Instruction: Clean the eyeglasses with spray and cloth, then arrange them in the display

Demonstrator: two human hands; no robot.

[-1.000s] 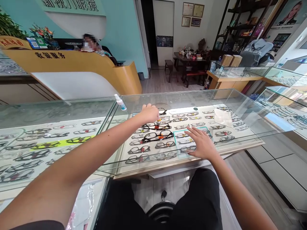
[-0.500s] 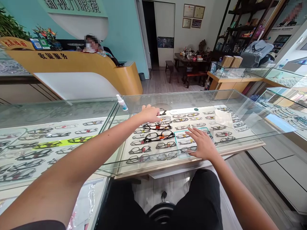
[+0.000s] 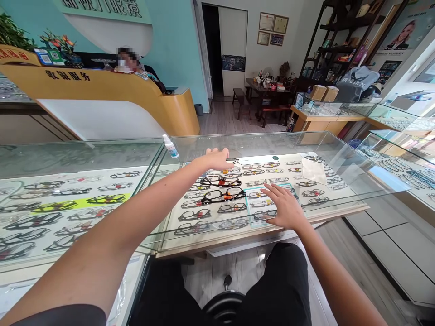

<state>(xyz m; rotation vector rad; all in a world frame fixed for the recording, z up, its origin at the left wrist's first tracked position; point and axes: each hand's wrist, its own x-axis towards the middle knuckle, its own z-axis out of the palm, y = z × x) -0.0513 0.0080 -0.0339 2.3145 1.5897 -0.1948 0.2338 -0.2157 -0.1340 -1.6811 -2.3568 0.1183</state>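
I sit at a glass display counter (image 3: 258,140) with rows of eyeglass frames under the top. My left hand (image 3: 217,159) is stretched far out over the glass, its fingers extended and low beside a small black pair of glasses (image 3: 233,160); I cannot tell whether they touch. Two larger black frames with orange tags (image 3: 222,195) lie on the glass just nearer to me. My right hand (image 3: 284,208) rests flat on the glass with fingers spread, above a teal-edged tray (image 3: 253,213) inside the case. It holds nothing.
A small white spray bottle (image 3: 170,146) stands on the glass left of my left hand. A pale cloth (image 3: 314,170) lies to the right. A yellow reception desk (image 3: 102,90) with a person behind it stands beyond. More glass cases (image 3: 390,113) run along the right.
My left hand has flattened and slid slightly right toward the small black glasses. My right hand has stayed flat on the glass. The view has shifted a little.
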